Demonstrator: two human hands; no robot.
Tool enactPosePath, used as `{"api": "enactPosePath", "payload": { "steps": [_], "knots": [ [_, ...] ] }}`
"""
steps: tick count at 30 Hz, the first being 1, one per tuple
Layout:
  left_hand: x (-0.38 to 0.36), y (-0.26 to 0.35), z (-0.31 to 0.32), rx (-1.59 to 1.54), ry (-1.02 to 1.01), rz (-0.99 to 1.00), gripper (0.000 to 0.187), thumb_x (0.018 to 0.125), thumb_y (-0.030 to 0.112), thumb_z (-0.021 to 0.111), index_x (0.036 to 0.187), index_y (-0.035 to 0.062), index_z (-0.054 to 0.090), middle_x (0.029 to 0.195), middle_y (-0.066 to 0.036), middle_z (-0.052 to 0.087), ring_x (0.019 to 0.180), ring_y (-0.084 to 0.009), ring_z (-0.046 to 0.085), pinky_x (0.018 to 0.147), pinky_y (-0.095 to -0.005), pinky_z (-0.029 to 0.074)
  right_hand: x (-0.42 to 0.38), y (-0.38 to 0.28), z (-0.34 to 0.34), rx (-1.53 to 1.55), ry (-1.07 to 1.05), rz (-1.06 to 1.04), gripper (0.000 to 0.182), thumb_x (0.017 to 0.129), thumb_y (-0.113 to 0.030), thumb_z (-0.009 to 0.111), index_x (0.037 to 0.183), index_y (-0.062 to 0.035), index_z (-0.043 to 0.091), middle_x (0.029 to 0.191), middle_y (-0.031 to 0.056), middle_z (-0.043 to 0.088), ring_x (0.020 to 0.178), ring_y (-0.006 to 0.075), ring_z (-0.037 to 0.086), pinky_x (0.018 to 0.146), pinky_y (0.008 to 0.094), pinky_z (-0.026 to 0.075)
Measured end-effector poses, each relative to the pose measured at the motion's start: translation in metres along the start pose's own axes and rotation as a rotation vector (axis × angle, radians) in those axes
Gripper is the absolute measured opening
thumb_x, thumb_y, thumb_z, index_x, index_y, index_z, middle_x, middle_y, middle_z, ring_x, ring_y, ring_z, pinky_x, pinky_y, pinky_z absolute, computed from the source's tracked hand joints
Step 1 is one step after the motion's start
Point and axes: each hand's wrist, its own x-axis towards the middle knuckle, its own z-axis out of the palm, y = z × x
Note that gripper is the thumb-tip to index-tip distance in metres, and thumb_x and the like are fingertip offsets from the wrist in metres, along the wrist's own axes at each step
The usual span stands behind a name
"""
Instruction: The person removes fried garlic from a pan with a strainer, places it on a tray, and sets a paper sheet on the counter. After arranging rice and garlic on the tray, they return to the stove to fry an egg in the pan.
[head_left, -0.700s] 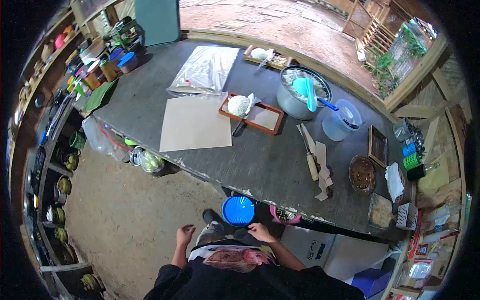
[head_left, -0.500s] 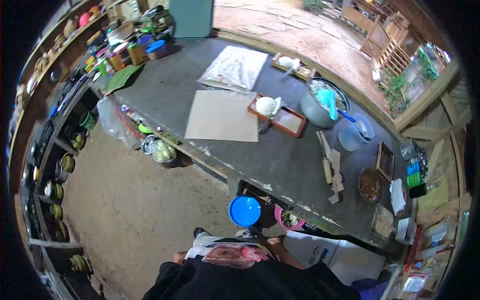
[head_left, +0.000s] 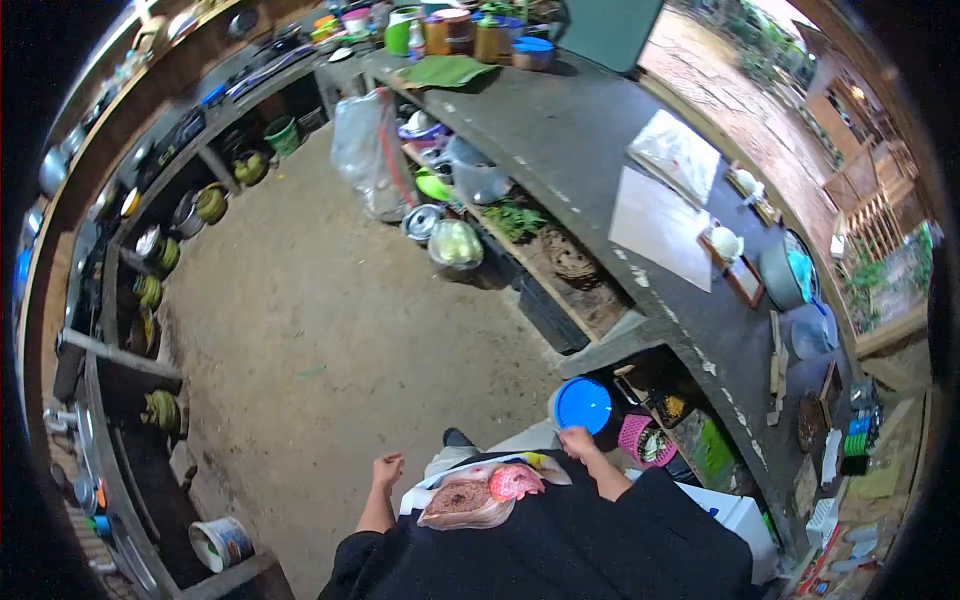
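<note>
My left hand (head_left: 388, 468) is held out at the left side of my body over the brown floor, its fingers curled, with nothing I can make out in it. Near the blue round lid (head_left: 583, 405), my right hand (head_left: 576, 442) is closed at the lid's lower edge; whether it grips the lid is too small to tell. Beside them a pink basket (head_left: 648, 441) holds green and white pieces. Printed cloth (head_left: 470, 498) lies across the front of my black shirt.
A long dark counter (head_left: 560, 150) runs along the right, bearing a white sheet (head_left: 660, 230), a grey pot (head_left: 782, 272) and small frames. Under it stand a plastic bag (head_left: 370, 155) and a basin. Shelves with green gas cylinders line the left, near a white bucket (head_left: 220, 543).
The view has turned left, so the counter appears further right and more floor shows. Both hands have risen into clearer view, the right one now close beside the blue lid.
</note>
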Motion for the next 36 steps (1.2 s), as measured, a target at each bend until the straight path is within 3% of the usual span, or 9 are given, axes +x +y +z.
{"api": "enactPosePath", "payload": {
  "steps": [4, 7, 12, 14, 19, 21, 25, 31, 36],
  "knots": [
    [0.0, 0.002, -0.03, -0.047, 0.085, 0.082, 0.026, 0.077, 0.014, 0.065, 0.101, 0.0037, 0.066, 0.084, -0.007, 0.066, 0.062, -0.013, 0.058, 0.055, -0.0264, 0.049, 0.036, -0.101, 0.054, -0.244, 0.028, -0.525, 0.028, 0.077, -0.014, 0.065, 0.103, -0.0034, 0.065, 0.066, 0.0049, 0.062, 0.049, 0.0117, 0.055, 0.045, 0.029, 0.046],
    [-0.012, 0.005, -0.033, -0.113, 0.165, 0.072, 0.026, 0.077, 0.013, 0.065, 0.101, 0.0032, 0.066, 0.083, -0.007, 0.066, 0.063, -0.0122, 0.058, 0.055, -0.026, 0.048, 0.052, -0.155, 0.084, -0.361, -0.049, -0.641, 0.027, 0.077, -0.015, 0.065, 0.102, -0.0039, 0.065, 0.069, 0.0053, 0.064, 0.056, 0.0117, 0.059, 0.05, 0.0276, 0.048],
    [-0.016, -0.034, -0.013, -0.364, 0.17, 0.026, 0.02, 0.078, 0.009, 0.066, 0.097, 0.003, 0.066, 0.074, -0.003, 0.062, 0.059, -0.0101, 0.056, 0.051, -0.0248, 0.044, 0.082, -0.166, 0.105, -0.669, -0.154, -0.63, 0.028, 0.073, -0.025, 0.066, 0.095, -0.008, 0.068, 0.08, 0.0105, 0.068, 0.072, 0.0226, 0.065, 0.066, 0.0348, 0.052],
    [-0.026, -0.041, -0.018, -0.379, 0.208, -0.044, 0.018, 0.079, 0.008, 0.066, 0.096, 0.0033, 0.065, 0.073, -0.003, 0.063, 0.058, -0.0107, 0.055, 0.05, -0.0251, 0.045, 0.083, -0.175, 0.114, -0.841, -0.249, -0.325, 0.03, 0.072, -0.031, 0.064, 0.094, -0.0108, 0.069, 0.089, 0.0134, 0.067, 0.081, 0.0258, 0.065, 0.073, 0.0362, 0.051],
    [0.024, -0.108, -0.024, -0.315, 0.242, -0.093, 0.023, 0.076, 0.013, 0.069, 0.098, 0.0049, 0.069, 0.087, -0.008, 0.068, 0.075, -0.0148, 0.064, 0.067, -0.0279, 0.052, 0.099, -0.102, 0.136, -0.918, -0.343, -0.336, 0.029, 0.074, -0.031, 0.062, 0.094, -0.0129, 0.07, 0.088, 0.0139, 0.067, 0.08, 0.023, 0.065, 0.073, 0.0348, 0.051],
    [0.029, -0.153, -0.026, -0.355, 0.283, -0.079, 0.023, 0.075, 0.013, 0.069, 0.097, 0.0048, 0.069, 0.087, -0.008, 0.068, 0.074, -0.0148, 0.064, 0.067, -0.028, 0.052, 0.143, -0.146, 0.149, -0.826, -0.329, -0.354, 0.027, 0.074, -0.031, 0.062, 0.093, -0.0129, 0.071, 0.085, 0.0124, 0.068, 0.076, 0.0211, 0.065, 0.071, 0.0343, 0.051],
    [0.093, -0.11, -0.056, -0.425, 0.329, -0.039, 0.023, 0.074, 0.012, 0.068, 0.096, 0.0044, 0.069, 0.086, -0.008, 0.068, 0.072, -0.0149, 0.063, 0.066, -0.0287, 0.052, 0.227, -0.256, 0.157, -0.637, -0.29, -0.368, 0.025, 0.075, -0.029, 0.061, 0.09, -0.013, 0.072, 0.079, 0.0096, 0.069, 0.067, 0.0174, 0.065, 0.066, 0.0333, 0.051],
    [0.137, 0.14, -0.159, -0.438, 0.52, 0.029, 0.025, 0.076, 0.013, 0.067, 0.1, 0.0045, 0.067, 0.08, -0.006, 0.067, 0.063, -0.0135, 0.06, 0.059, -0.028, 0.05, 0.302, -0.45, 0.23, -0.506, -0.396, -0.282, 0.016, 0.079, -0.02, 0.06, 0.088, -0.0084, 0.068, 0.07, 0.004, 0.063, 0.054, 0.0164, 0.058, 0.046, 0.032, 0.047],
    [0.168, 0.225, -0.211, -0.431, 0.592, 0.089, 0.029, 0.076, 0.015, 0.067, 0.103, 0.0034, 0.065, 0.078, -0.007, 0.066, 0.062, -0.0128, 0.059, 0.058, -0.027, 0.049, 0.324, -0.591, 0.295, -0.626, -0.39, -0.382, 0.024, 0.082, -0.013, 0.057, 0.104, -0.0051, 0.063, 0.082, 0.007, 0.065, 0.063, 0.0171, 0.063, 0.054, 0.0316, 0.053]
  ]
}}
